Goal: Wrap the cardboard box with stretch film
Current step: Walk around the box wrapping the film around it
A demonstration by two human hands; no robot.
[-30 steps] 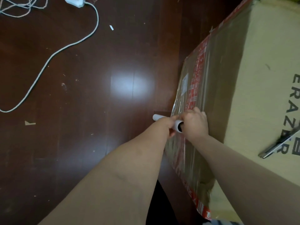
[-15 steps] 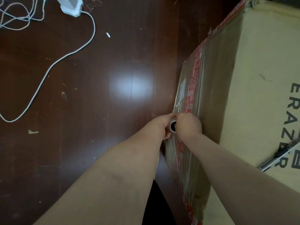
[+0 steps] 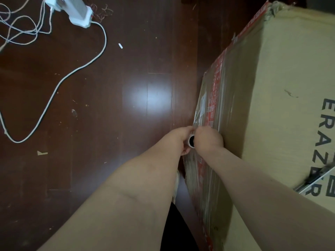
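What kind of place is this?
Probably a room in a home: a dark wooden floor, a white power strip and loose cables lying on it, and a large cardboard box.
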